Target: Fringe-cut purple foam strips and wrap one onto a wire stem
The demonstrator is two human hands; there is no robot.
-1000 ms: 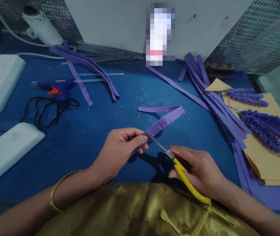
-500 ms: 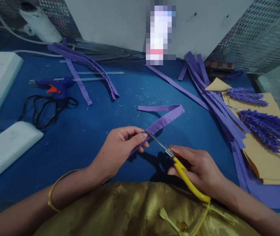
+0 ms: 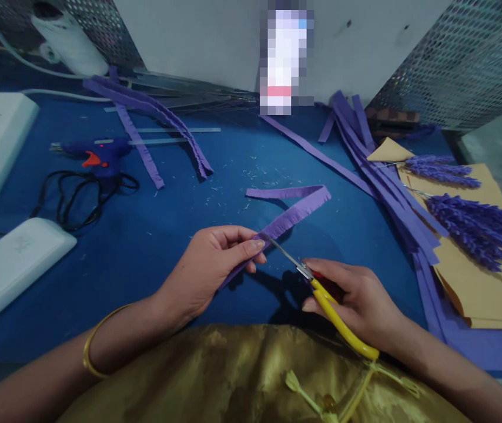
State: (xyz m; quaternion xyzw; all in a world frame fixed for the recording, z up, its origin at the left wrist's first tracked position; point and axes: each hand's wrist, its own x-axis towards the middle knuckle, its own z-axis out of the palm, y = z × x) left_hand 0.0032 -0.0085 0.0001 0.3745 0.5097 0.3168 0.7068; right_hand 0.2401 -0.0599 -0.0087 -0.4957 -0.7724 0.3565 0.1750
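Note:
Between thumb and fingers, my left hand [image 3: 222, 258] pinches a folded purple crepe-paper strip [image 3: 293, 214]. One edge of the strip shows rows of small cuts, and its far end bends back to the left over the blue table. My right hand [image 3: 352, 299] grips scissors [image 3: 343, 326] with yellow-covered handles. The scissor blades reach the strip's edge just beside my left thumb; whether they are parted there is too small to tell. Part of the strip runs under my left hand and is hidden by it.
A blue glue gun [image 3: 101, 154] with a coiled black cord lies left, near white power strips [image 3: 13, 264]. More purple strips [image 3: 365, 158] lie right, beside purple lavender-like flowers [image 3: 475, 226] on tan paper [image 3: 493, 294]. A blurred-out phone [image 3: 284, 59] stands at the back.
My hands and the scissors stay nearly in place. Slightly more of the strip's near end shows below my left hand. The whole view has shifted a little.

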